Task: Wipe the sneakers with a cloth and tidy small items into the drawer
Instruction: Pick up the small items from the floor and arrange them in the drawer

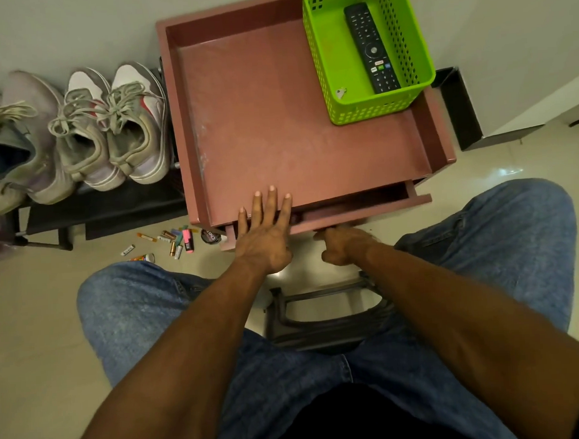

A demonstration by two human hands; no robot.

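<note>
A brown side table (260, 121) stands against the wall, and its drawer (364, 209) is pulled out a little at the front. My left hand (265, 230) lies flat with straight fingers on the table's front edge. My right hand (344, 245) curls its fingers under the drawer front and grips it. Small items (169, 242) lie scattered on the floor left of the drawer: batteries, a pink highlighter, a round black tin. Worn grey-white sneakers (111, 127) sit in a row on a low black rack (115, 207) to the left. No cloth is in view.
A green perforated basket (405, 91) on the table's back right holds a black remote (372, 48) and a small key. A black stool (319, 317) sits under me between my jeans-clad legs. Pale tile floor surrounds the table.
</note>
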